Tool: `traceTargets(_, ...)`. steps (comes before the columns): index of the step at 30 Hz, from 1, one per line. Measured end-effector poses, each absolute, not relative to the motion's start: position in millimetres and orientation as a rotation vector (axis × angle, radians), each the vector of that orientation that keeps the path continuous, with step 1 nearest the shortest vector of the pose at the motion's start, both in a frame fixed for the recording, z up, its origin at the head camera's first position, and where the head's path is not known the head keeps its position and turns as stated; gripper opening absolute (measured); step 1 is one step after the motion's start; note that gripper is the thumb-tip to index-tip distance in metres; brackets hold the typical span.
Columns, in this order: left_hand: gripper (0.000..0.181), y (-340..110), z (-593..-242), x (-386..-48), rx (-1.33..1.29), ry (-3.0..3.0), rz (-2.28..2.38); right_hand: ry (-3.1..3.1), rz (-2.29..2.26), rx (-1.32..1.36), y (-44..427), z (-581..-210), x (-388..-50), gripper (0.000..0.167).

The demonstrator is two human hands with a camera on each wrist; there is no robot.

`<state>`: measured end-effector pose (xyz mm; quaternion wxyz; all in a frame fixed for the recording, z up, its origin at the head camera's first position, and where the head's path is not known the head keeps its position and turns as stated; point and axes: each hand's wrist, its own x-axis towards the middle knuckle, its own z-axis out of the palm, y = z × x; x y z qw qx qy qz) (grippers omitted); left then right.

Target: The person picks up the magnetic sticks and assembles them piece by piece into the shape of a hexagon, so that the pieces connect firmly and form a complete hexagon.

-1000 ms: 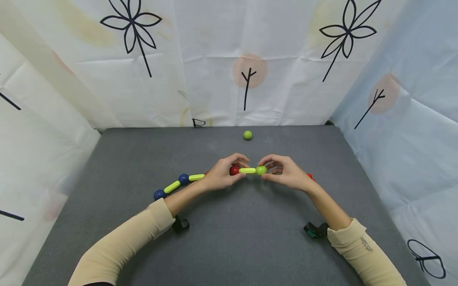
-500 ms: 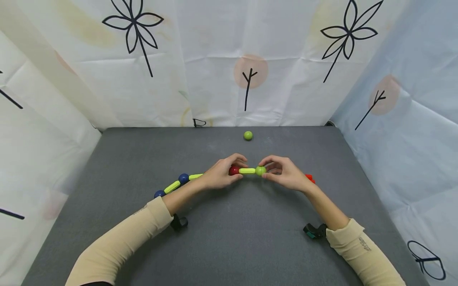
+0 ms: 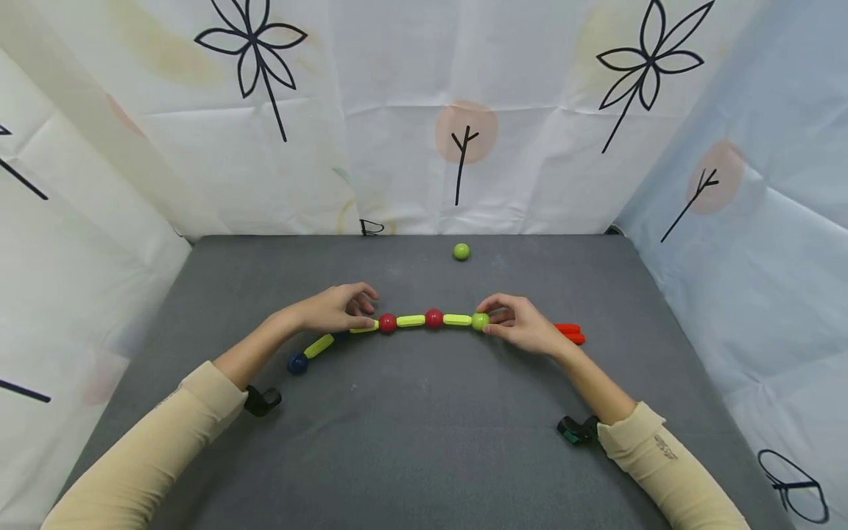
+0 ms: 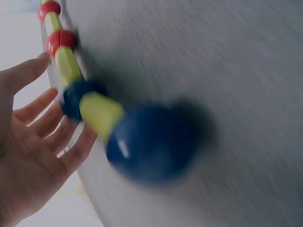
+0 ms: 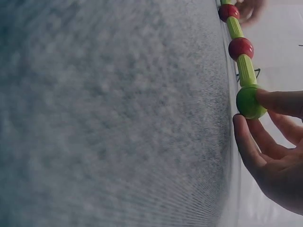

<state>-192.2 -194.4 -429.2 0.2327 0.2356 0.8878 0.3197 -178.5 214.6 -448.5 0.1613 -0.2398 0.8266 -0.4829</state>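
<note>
A curved chain of balls joined by yellow-green rods lies on the grey table. Its left end is a dark blue ball (image 4: 152,144), then come a second blue ball (image 4: 78,100), two red balls (image 3: 387,322) and a green ball (image 3: 480,322) at the right end. My right hand (image 3: 523,324) pinches that green ball between thumb and fingers. Over the second blue ball, my left hand (image 3: 331,308) hovers with loosely bent fingers and thumb apart, holding nothing. In the left wrist view, the left fingers (image 4: 75,151) spread beside the chain.
A loose green ball (image 3: 461,252) sits near the table's back edge. Red rods (image 3: 570,333) lie just right of my right hand. Printed white cloth (image 3: 397,147) hangs behind the table and at both sides.
My left hand has let go of the chain near a red ball and moved left along it, uncovering both red balls. The right hand stays at the green ball.
</note>
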Motion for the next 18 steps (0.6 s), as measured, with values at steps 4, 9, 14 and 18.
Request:
traceTargets(4,0.049,-218.2,-426.6,-184.1,0.635,2.459,0.805,2.380,-1.328,-0.670,213.9,-450.0,-179.3,0.033)
traceTargets(9,0.048,-232.8,-426.6,-173.6,0.588,2.457,0.798,2.393,-1.272,-0.646,211.3,-449.0,-181.6,0.034)
traceTargets(14,0.056,-230.7,-430.0,-160.6,0.495,2.371,0.904,2.401,-1.226,-0.658,211.3,-446.6,-182.7,0.035)
traceTargets(18,0.062,-217.8,-431.7,-143.3,0.453,2.317,0.988,2.399,-1.217,-0.660,212.4,-445.8,-182.9,0.035)
